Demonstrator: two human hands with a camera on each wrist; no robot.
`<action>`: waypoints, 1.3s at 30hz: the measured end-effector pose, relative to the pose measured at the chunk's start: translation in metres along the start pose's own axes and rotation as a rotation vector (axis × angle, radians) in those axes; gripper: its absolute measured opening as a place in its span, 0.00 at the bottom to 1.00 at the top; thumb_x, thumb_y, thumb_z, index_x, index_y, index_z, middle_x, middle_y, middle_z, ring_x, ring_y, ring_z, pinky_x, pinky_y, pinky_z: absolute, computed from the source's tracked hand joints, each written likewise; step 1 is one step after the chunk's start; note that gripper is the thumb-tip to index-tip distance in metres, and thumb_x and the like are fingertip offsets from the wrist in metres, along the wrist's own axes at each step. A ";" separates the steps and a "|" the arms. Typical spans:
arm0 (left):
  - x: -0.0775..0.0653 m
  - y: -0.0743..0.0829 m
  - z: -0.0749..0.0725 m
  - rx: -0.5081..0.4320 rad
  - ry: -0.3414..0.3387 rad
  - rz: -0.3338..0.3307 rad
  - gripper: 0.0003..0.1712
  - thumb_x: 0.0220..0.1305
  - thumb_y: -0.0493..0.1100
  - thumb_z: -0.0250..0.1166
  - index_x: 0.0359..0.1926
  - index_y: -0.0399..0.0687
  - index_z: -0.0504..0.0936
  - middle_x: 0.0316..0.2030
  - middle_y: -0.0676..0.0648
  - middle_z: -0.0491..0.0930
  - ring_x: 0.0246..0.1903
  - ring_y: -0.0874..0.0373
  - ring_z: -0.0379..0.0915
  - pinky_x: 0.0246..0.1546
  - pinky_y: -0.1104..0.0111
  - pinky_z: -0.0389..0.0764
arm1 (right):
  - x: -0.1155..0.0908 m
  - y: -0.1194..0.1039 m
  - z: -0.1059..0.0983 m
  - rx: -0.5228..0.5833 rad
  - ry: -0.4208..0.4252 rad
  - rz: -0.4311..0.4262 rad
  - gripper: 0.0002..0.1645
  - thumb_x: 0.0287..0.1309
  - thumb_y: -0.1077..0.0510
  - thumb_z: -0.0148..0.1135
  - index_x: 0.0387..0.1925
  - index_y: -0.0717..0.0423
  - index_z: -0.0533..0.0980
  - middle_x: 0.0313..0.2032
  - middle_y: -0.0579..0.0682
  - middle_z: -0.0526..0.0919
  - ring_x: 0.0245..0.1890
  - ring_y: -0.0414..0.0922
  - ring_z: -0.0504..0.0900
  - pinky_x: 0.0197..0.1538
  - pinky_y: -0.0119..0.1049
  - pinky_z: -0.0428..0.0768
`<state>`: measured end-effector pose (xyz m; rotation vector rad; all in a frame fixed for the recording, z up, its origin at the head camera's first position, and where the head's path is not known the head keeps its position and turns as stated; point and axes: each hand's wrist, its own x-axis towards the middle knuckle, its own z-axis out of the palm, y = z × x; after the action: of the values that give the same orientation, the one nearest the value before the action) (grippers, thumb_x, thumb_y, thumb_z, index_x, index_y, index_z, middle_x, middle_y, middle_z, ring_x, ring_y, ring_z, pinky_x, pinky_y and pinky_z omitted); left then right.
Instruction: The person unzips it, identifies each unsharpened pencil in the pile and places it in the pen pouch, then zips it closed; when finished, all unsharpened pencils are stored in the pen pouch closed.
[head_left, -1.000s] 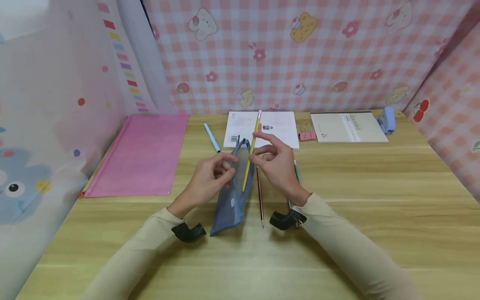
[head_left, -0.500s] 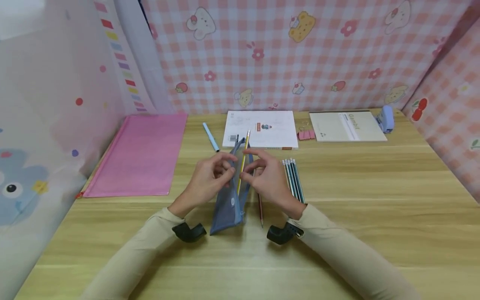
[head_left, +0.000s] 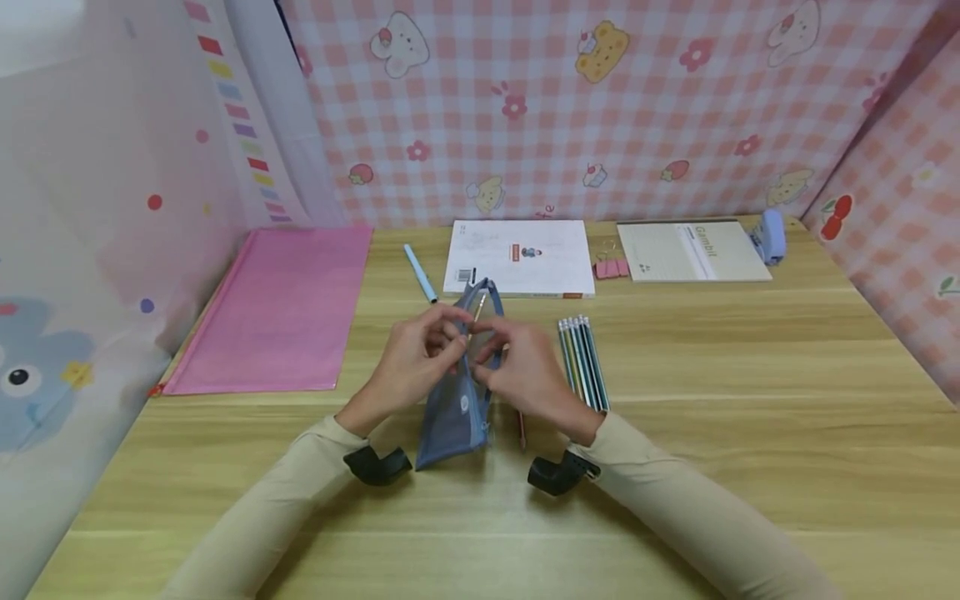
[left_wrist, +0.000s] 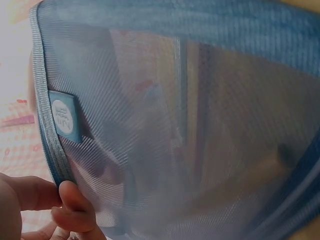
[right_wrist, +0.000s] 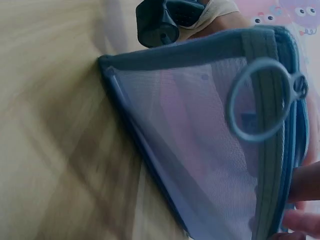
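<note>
A blue mesh zip pouch (head_left: pixel 450 417) stands tilted on the table with its top open. My left hand (head_left: pixel 416 358) pinches its zipped rim; in the left wrist view, finger and thumb (left_wrist: pixel 75 200) grip that edge beside a small round label (left_wrist: pixel 62 116). My right hand (head_left: pixel 525 367) is at the mouth of the pouch and holds a yellow pencil (head_left: pixel 479 307), which is mostly down inside, its eraser end showing above the fingers. In the right wrist view a ring zip pull (right_wrist: pixel 234 107) hangs on the pouch. A dark red pencil (head_left: pixel 522 433) lies partly hidden under my right hand.
Several pencils (head_left: pixel 583 358) lie side by side right of my right hand. Behind are a light blue pen (head_left: pixel 420 273), a white book (head_left: pixel 555 267), pink binder clips (head_left: pixel 611 267), a notepad (head_left: pixel 667 254) and a purple stapler (head_left: pixel 770 237). A pink folder (head_left: pixel 277 308) lies left.
My right hand has moved down and left, lowering the yellow pencil into the pouch. The row of pencils has come into sight from behind it. My left hand keeps its grip.
</note>
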<state>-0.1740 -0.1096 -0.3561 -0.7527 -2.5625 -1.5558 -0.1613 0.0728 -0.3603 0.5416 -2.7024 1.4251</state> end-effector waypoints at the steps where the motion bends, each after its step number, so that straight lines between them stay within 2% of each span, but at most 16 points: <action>1: 0.000 0.000 0.000 0.001 -0.001 0.002 0.14 0.69 0.32 0.59 0.54 0.37 0.79 0.29 0.40 0.83 0.20 0.63 0.76 0.21 0.71 0.78 | -0.001 0.001 -0.001 -0.005 0.014 -0.014 0.26 0.52 0.65 0.71 0.55 0.57 0.79 0.32 0.52 0.89 0.17 0.36 0.75 0.21 0.29 0.72; 6: 0.001 -0.002 0.001 0.007 0.000 0.003 0.15 0.69 0.32 0.59 0.54 0.36 0.79 0.28 0.40 0.83 0.20 0.62 0.76 0.20 0.72 0.77 | -0.007 0.008 -0.016 0.023 0.110 -0.081 0.21 0.54 0.66 0.71 0.51 0.58 0.81 0.35 0.54 0.87 0.13 0.35 0.70 0.17 0.27 0.67; 9: 0.001 -0.002 0.001 0.002 0.003 0.003 0.15 0.68 0.31 0.59 0.54 0.35 0.79 0.28 0.40 0.83 0.20 0.62 0.76 0.20 0.72 0.77 | -0.008 0.017 -0.031 0.015 0.116 -0.074 0.19 0.54 0.65 0.72 0.49 0.58 0.82 0.35 0.55 0.86 0.13 0.38 0.72 0.18 0.27 0.67; 11: 0.001 -0.002 0.001 0.004 0.001 0.003 0.15 0.68 0.31 0.59 0.54 0.36 0.79 0.28 0.41 0.83 0.20 0.62 0.76 0.20 0.72 0.77 | -0.008 0.025 -0.043 -0.028 0.087 -0.042 0.17 0.54 0.64 0.72 0.47 0.58 0.82 0.35 0.54 0.86 0.16 0.39 0.74 0.21 0.28 0.70; 15: 0.001 -0.002 0.001 0.005 -0.009 0.002 0.15 0.68 0.31 0.59 0.54 0.38 0.79 0.28 0.41 0.83 0.20 0.61 0.76 0.20 0.72 0.77 | -0.007 0.044 -0.063 -0.157 -0.049 0.027 0.15 0.54 0.61 0.72 0.44 0.59 0.82 0.33 0.53 0.86 0.24 0.41 0.76 0.30 0.31 0.75; 18: 0.001 -0.002 0.001 0.004 -0.011 -0.004 0.14 0.68 0.31 0.59 0.54 0.39 0.80 0.28 0.41 0.83 0.20 0.61 0.76 0.21 0.71 0.77 | -0.006 0.058 -0.073 -0.227 -0.140 0.040 0.13 0.54 0.60 0.73 0.41 0.60 0.82 0.32 0.51 0.85 0.27 0.42 0.77 0.33 0.33 0.75; 25: 0.000 -0.001 0.000 0.008 -0.014 -0.011 0.14 0.68 0.32 0.59 0.54 0.40 0.80 0.29 0.41 0.83 0.20 0.61 0.77 0.21 0.70 0.79 | -0.006 0.074 -0.077 -0.304 -0.235 0.023 0.14 0.49 0.62 0.75 0.40 0.57 0.83 0.32 0.49 0.85 0.31 0.41 0.80 0.37 0.34 0.77; 29: 0.000 -0.001 0.000 0.007 -0.020 -0.011 0.14 0.68 0.32 0.59 0.54 0.38 0.80 0.29 0.41 0.83 0.20 0.61 0.77 0.22 0.70 0.79 | -0.006 0.076 -0.077 -0.346 -0.238 0.005 0.15 0.48 0.64 0.75 0.40 0.57 0.82 0.32 0.50 0.86 0.33 0.42 0.81 0.39 0.36 0.79; 34: -0.001 -0.001 -0.001 0.003 -0.019 -0.015 0.14 0.68 0.31 0.59 0.54 0.37 0.79 0.29 0.40 0.83 0.20 0.61 0.76 0.22 0.71 0.79 | -0.006 0.077 -0.076 -0.406 -0.222 -0.014 0.10 0.49 0.69 0.70 0.34 0.56 0.83 0.30 0.50 0.85 0.32 0.43 0.80 0.36 0.36 0.79; 39: -0.001 -0.001 -0.001 0.013 -0.020 -0.007 0.14 0.68 0.31 0.60 0.54 0.36 0.80 0.29 0.40 0.83 0.21 0.61 0.77 0.22 0.71 0.80 | -0.006 0.075 -0.072 -0.450 -0.249 0.025 0.08 0.49 0.68 0.69 0.33 0.56 0.82 0.30 0.50 0.84 0.31 0.43 0.80 0.36 0.35 0.79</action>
<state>-0.1741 -0.1109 -0.3567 -0.7632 -2.5892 -1.5394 -0.1890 0.1718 -0.3795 0.6842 -3.0906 0.7464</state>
